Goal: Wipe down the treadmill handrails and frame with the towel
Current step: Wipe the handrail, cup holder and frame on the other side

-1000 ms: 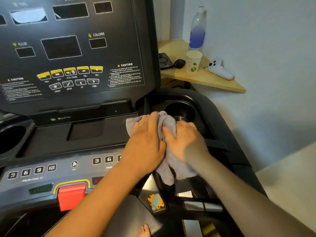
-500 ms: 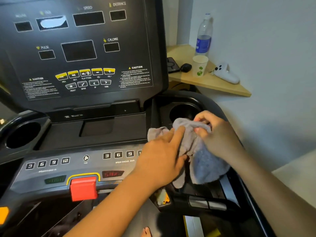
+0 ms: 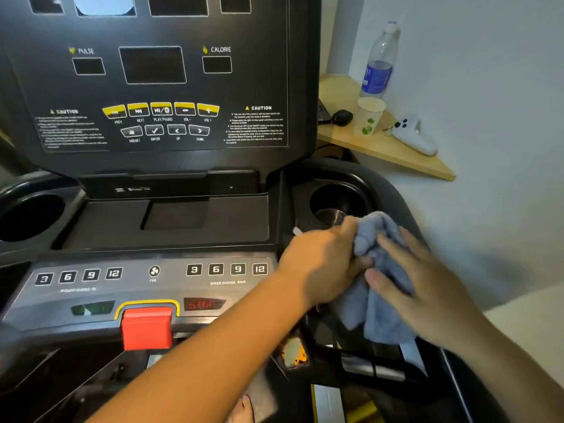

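A grey-blue towel (image 3: 380, 312) is bunched over the right side of the black treadmill frame (image 3: 393, 184), just in front of the right cup holder (image 3: 335, 199). My left hand (image 3: 323, 267) grips the towel's upper left fold with curled fingers. My right hand (image 3: 427, 288) lies on the towel's right side with its fingers stretched out straight. The towel's lower end hangs down toward the right handrail (image 3: 372, 369) with its metal sensor strip. The frame under the towel is hidden.
The console panel (image 3: 152, 87) rises at the back, with a red stop key (image 3: 148, 329) at the front and a left cup holder (image 3: 30, 218). A wooden corner shelf (image 3: 396, 160) holds a water bottle (image 3: 380, 62), paper cup (image 3: 369, 116), white controller (image 3: 415, 137) and a small black case (image 3: 341, 117).
Both hands and the towel have moved right, from the console tray to the frame by the right cup holder. My right hand went from pinching the towel to lying flat on it.
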`<state>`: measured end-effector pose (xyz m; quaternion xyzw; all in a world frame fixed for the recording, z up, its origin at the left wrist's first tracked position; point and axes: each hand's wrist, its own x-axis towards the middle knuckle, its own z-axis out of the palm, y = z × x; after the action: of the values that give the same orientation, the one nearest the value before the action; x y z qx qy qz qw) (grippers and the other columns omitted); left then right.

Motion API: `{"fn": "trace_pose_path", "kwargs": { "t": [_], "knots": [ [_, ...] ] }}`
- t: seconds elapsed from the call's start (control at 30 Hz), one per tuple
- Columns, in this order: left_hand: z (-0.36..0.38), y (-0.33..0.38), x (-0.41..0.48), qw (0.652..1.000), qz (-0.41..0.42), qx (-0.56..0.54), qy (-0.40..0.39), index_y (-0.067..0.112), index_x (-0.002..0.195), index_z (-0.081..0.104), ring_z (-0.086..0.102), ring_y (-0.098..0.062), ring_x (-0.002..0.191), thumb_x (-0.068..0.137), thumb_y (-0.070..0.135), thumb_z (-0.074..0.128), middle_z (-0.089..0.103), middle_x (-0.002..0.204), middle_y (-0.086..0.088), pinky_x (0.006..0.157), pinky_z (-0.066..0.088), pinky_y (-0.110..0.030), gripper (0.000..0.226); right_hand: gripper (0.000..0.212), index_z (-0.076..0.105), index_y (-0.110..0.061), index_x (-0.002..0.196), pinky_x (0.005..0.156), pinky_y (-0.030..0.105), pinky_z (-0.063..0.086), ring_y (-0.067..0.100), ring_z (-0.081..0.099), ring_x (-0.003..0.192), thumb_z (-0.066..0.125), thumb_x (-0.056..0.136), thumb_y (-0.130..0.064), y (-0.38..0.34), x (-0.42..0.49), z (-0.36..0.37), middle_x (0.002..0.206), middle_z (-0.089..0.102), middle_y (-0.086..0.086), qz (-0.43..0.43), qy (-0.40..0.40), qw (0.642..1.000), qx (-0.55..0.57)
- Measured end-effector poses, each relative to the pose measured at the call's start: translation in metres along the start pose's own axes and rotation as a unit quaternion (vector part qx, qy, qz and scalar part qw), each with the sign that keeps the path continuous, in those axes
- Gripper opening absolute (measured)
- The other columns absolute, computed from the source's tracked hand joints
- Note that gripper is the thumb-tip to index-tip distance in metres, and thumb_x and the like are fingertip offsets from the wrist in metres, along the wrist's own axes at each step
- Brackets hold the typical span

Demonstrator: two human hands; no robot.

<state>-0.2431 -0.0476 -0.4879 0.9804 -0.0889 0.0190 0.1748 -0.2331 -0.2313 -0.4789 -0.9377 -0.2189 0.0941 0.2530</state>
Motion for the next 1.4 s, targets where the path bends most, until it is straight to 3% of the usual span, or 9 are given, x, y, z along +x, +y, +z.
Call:
{"fn": "trace_pose_path", "kwargs": {
  "t": [0.1,0.17,0.27,0.4,0.5,0.67,1.03,1.23,1.4],
  "knots": [
    [-0.017,-0.04,-0.026,0.998,0.006,0.057,-0.025,0.015,0.141,0.037,0.05,-0.028,0.125,0.097,0.05,0.043,0.054,0.134,-0.009,0.096,0.043,-0.038,0.057,0.079,0.017,-0.053,0.147,0.112,0.046,0.032,0.023,0.025,0.143,0.012,0.075,-0.086,-0.021,0.027,0.017,0.159,0.017,-0.003,-0.014,-0.018,0.998,-0.05],
    [-0.022,-0.064,-0.038,0.995,0.025,0.09,-0.032,0.012,0.15,0.031,0.028,-0.023,0.145,0.1,0.05,0.034,0.038,0.153,-0.011,0.119,0.018,-0.03,0.062,0.076,0.021,-0.049,0.147,0.11,0.048,0.032,0.028,0.032,0.138,0.024,0.078,-0.082,-0.032,0.059,0.033,0.155,0.025,-0.001,-0.009,-0.03,0.995,-0.093],
    [-0.019,-0.073,-0.039,0.997,0.011,0.081,-0.008,0.007,0.154,0.022,0.013,-0.02,0.151,0.099,0.049,0.015,0.026,0.16,-0.013,0.122,0.0,-0.028,0.069,0.089,0.037,-0.047,0.139,0.099,0.049,0.043,0.026,0.049,0.121,0.03,0.061,-0.091,-0.04,0.113,0.048,0.137,0.045,-0.004,0.023,-0.065,0.996,-0.049],
    [-0.011,-0.067,-0.038,0.993,-0.002,0.111,0.042,0.0,0.152,0.023,0.019,-0.031,0.149,0.102,0.037,0.023,0.021,0.159,-0.024,0.121,0.017,-0.039,0.063,0.048,0.057,-0.043,0.116,0.091,0.047,0.047,0.024,0.055,0.109,0.05,0.075,-0.066,-0.05,0.15,0.044,0.117,0.059,-0.005,0.006,-0.023,0.999,-0.039],
    [-0.012,-0.065,-0.037,0.99,-0.02,0.137,0.035,0.001,0.151,0.029,0.023,-0.03,0.148,0.099,0.04,0.028,0.024,0.158,-0.021,0.119,0.016,-0.04,0.065,0.04,0.054,-0.036,0.122,0.093,0.048,0.043,0.032,0.048,0.115,0.049,0.086,-0.055,-0.057,0.175,0.047,0.126,0.05,0.004,0.038,0.046,0.991,-0.12],
    [-0.015,-0.065,-0.037,0.988,-0.034,0.152,-0.014,0.011,0.156,0.012,-0.008,-0.021,0.151,0.095,0.045,0.013,-0.002,0.163,-0.009,0.12,-0.009,-0.033,0.07,0.039,0.061,-0.027,0.12,0.093,0.049,0.038,0.036,0.042,0.117,0.05,0.09,-0.05,-0.072,0.195,0.055,0.133,0.046,0.008,0.035,0.12,0.967,-0.22],
    [-0.014,-0.066,-0.036,0.991,-0.036,0.128,0.014,0.008,0.151,0.033,0.019,-0.024,0.149,0.091,0.04,0.032,0.027,0.159,-0.013,0.119,0.011,-0.037,0.068,0.044,0.055,-0.028,0.123,0.102,0.05,0.035,0.033,0.039,0.125,0.054,0.087,-0.053,-0.055,0.165,0.019,0.13,0.045,0.004,-0.106,-0.192,0.939,-0.264],
    [-0.012,-0.066,-0.035,0.988,-0.048,0.148,0.018,0.006,0.148,0.038,0.025,-0.024,0.147,0.091,0.039,0.036,0.033,0.156,-0.013,0.117,0.018,-0.04,0.066,0.037,0.058,-0.025,0.119,0.091,0.047,0.038,0.034,0.043,0.115,0.055,0.089,-0.045,-0.064,0.191,0.043,0.127,0.049,0.008,-0.06,0.063,0.954,-0.288],
    [-0.014,-0.067,-0.037,0.988,-0.039,0.148,0.016,0.009,0.152,0.03,0.016,-0.021,0.149,0.093,0.04,0.034,0.024,0.16,-0.009,0.119,0.007,-0.035,0.067,0.032,0.066,-0.021,0.111,0.089,0.047,0.038,0.035,0.045,0.112,0.059,0.088,-0.042,-0.078,0.207,0.048,0.123,0.052,0.009,-0.039,0.106,0.939,-0.325]
  ]
}}
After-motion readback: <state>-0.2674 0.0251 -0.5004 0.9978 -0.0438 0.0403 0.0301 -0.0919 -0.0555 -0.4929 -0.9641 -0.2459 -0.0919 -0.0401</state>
